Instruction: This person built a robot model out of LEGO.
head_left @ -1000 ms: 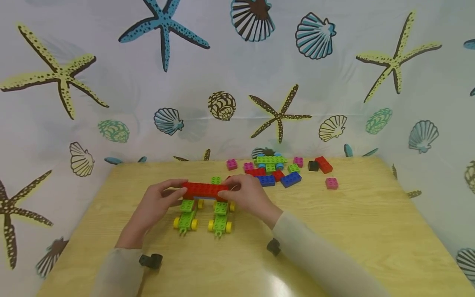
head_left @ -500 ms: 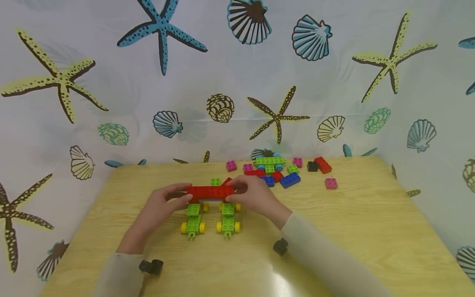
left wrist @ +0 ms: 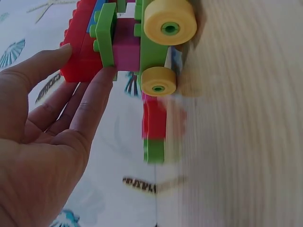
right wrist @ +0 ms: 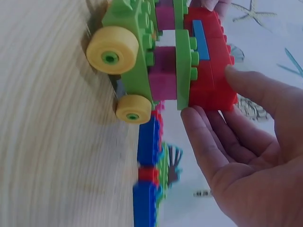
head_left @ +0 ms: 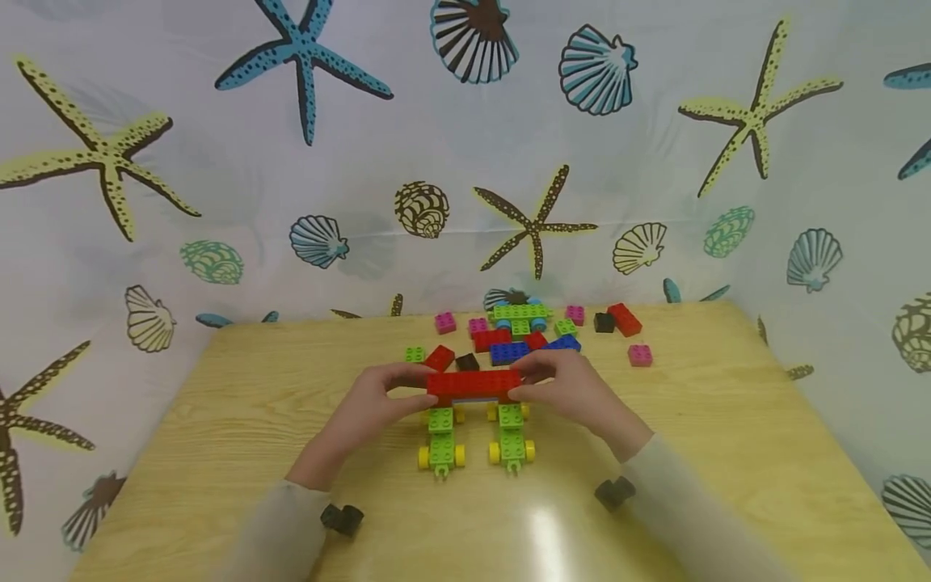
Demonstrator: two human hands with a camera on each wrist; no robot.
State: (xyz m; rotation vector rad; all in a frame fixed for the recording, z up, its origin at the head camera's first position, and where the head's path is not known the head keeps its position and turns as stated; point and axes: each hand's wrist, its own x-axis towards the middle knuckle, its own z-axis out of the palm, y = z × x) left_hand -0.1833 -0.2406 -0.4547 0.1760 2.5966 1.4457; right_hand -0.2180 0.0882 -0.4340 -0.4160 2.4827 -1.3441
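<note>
A long row of red toy bricks spans two green toy cars, the left car and the right car, both on yellow wheels. My left hand grips the red row's left end between thumb and fingers. At its right end, my right hand holds on the same way. In the right wrist view, a blue brick shows beneath the red, and a pink brick sits between the car base and a green brick. The cars' far ends are partly hidden in the head view.
Behind the build lie loose bricks, among them a blue brick, a black brick and a red brick. Farther back stands a green car with blue wheels. A patterned cloth rises along the table's rear edge.
Both hands have shifted to the right across the table, carrying the joined cars and red row along. Loose bricks once covered by the right hand now show behind the build.
</note>
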